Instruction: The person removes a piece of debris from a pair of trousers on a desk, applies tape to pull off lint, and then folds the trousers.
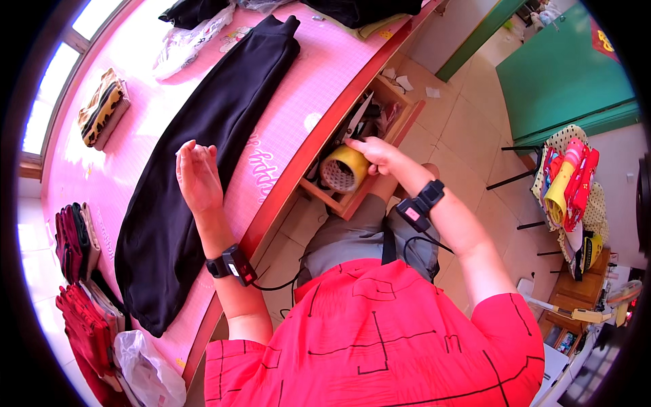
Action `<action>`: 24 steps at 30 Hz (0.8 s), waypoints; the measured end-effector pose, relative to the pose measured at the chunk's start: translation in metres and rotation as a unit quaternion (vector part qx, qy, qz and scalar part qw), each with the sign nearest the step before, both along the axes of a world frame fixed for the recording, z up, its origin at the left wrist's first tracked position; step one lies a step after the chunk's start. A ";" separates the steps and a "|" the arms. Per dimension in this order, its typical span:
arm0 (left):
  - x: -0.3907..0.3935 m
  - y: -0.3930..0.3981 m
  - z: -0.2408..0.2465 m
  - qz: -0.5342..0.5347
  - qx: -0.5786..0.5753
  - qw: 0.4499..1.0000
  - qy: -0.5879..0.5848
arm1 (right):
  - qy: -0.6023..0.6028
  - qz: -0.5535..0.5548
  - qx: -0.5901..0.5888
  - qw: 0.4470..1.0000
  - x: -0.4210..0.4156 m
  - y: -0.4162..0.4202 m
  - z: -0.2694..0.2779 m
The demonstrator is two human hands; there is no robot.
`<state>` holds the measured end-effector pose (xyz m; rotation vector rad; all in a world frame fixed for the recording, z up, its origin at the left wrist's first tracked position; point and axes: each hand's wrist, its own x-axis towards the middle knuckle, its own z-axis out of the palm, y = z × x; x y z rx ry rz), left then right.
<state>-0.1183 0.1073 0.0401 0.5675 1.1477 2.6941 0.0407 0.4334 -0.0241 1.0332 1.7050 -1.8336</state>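
Observation:
Black trousers (203,132), folded lengthwise, lie along the pink-covered table (300,86). Over their near side, my left hand (199,178) is raised with its fingers loosely curled and nothing in it. My right hand (379,155) reaches into an open wooden drawer (351,196) below the table edge. Its fingertips are beside a pair of scissors (360,114) and a wide roll of yellowish packing tape (346,168). Whether those fingers grip the scissors or only touch them is hidden. Other dark items fill the drawer around the roll.
A folded leopard-print garment (103,109) and stacks of folded clothes (84,325) sit on the table, beside a clear plastic bag (147,369). Dark clothing (361,12) covers the far end. A chair (559,188) holding bright items stands to the right, near a green door (564,81).

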 end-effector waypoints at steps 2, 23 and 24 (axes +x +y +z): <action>0.001 0.005 0.004 0.002 -0.008 1.000 -0.001 | 0.159 0.017 0.416 0.895 -0.002 -0.003 -0.023; 0.003 0.004 0.005 -0.022 -0.017 0.999 0.025 | 0.232 -0.078 0.171 0.954 0.041 -0.021 0.004; 0.002 0.004 0.004 -0.026 -0.021 0.999 0.026 | 0.243 -0.129 0.156 0.949 0.044 -0.011 0.006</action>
